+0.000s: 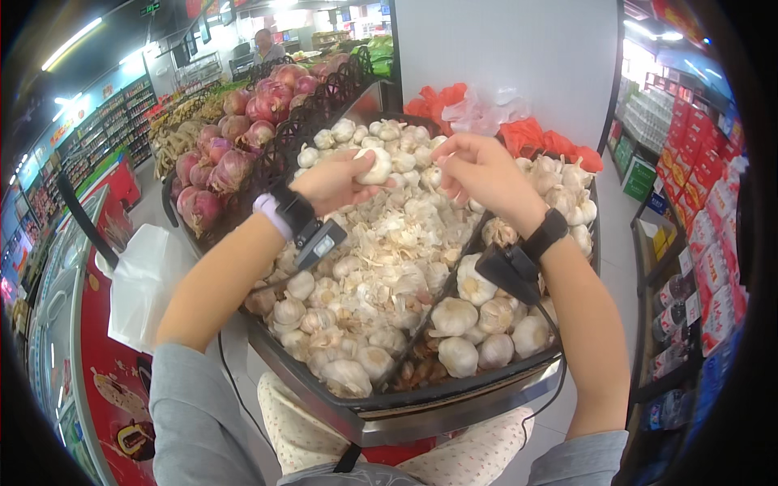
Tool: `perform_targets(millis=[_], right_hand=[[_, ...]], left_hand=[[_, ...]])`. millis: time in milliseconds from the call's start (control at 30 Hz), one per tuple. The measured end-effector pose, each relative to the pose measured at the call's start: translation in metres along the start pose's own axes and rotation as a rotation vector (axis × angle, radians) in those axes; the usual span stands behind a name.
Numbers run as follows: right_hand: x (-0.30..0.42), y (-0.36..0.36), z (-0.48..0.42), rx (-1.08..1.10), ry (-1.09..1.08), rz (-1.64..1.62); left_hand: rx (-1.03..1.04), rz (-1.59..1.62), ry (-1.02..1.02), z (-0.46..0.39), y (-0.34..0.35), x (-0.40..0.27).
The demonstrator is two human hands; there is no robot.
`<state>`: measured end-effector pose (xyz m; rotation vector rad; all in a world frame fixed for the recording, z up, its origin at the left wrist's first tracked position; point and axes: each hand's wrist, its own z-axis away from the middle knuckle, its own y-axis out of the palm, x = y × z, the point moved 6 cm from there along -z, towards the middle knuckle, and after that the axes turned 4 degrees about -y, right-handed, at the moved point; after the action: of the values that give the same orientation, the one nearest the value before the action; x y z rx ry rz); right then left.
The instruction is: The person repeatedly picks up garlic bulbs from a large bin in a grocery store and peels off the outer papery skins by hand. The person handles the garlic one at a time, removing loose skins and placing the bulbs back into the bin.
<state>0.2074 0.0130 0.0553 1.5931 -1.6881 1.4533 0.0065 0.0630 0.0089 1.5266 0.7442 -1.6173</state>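
Between the thumb and fingers of my left hand [343,177] is a whitish garlic bulb [375,166]. To its right, my right hand [477,167] is raised over the garlic with its fingers bent and thumb near the fingertips; whether a bit of skin is pinched there cannot be told. Below both hands lies a heap of loose garlic skins [404,237] on many garlic bulbs [358,364] in a black-rimmed display bin [304,389]. A black divider [419,328] parts these from more garlic bulbs [456,316] on the right.
Red onions [231,170] fill the section at left, behind a black lattice divider [285,146]. Red and clear plastic bags [486,112] lie at the bin's back, against a grey panel [504,54]. A person [267,47] is far off at upper left. Stocked shelves [674,261] stand at right.
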Motion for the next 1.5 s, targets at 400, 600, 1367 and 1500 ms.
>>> perform_targets(millis=[400, 600, 1367, 1500], right_hand=[[-0.001, 0.042, 0.012, 0.055, 0.062, -0.246], [-0.001, 0.051, 0.013, 0.077, 0.031, -0.328], [-0.007, 0.050, 0.011, 0.011, -0.196, -0.271], [-0.002, 0.048, 0.012, -0.046, -0.376, 0.094]], left_hand=[[0.307, 0.220, 0.286, 0.029, 0.062, -0.003], [0.281, 0.205, 0.276, 0.024, 0.058, 0.002], [0.094, 0.047, 0.299, 0.022, 0.042, 0.002], [0.105, 0.126, 0.214, 0.016, 0.036, 0.008]])
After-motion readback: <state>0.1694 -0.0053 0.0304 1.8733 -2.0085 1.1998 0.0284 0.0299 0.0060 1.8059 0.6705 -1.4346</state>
